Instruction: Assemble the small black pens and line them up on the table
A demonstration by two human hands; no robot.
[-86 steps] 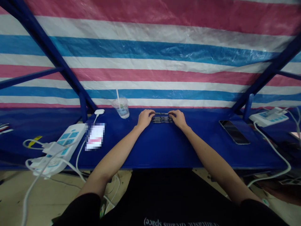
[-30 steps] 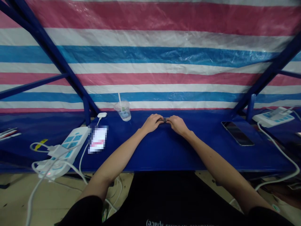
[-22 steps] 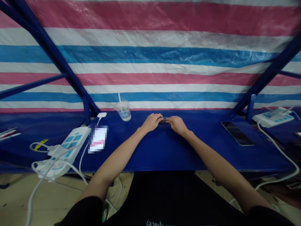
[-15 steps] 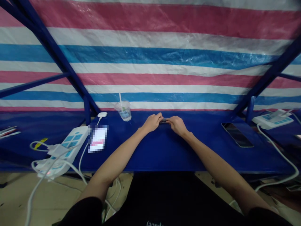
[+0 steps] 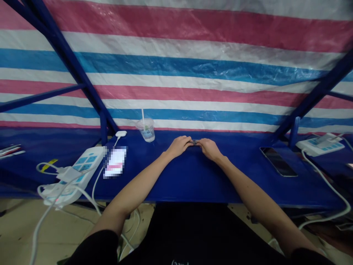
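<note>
The left hand [image 5: 178,145] and the right hand [image 5: 210,149] curl inward and almost meet, their fingers pinching a small dark object [image 5: 195,142] from either end, over the middle of the blue tabletop [image 5: 190,180]. So little of it shows that I cannot tell how firm the hold is. A slight slip could drop it or send it skidding. A plastic cup [image 5: 146,130] with a straw stands to the left, beyond it a white power strip [image 5: 82,167], and a smartphone [image 5: 278,161] lies well right, none of them blocking the hands
</note>
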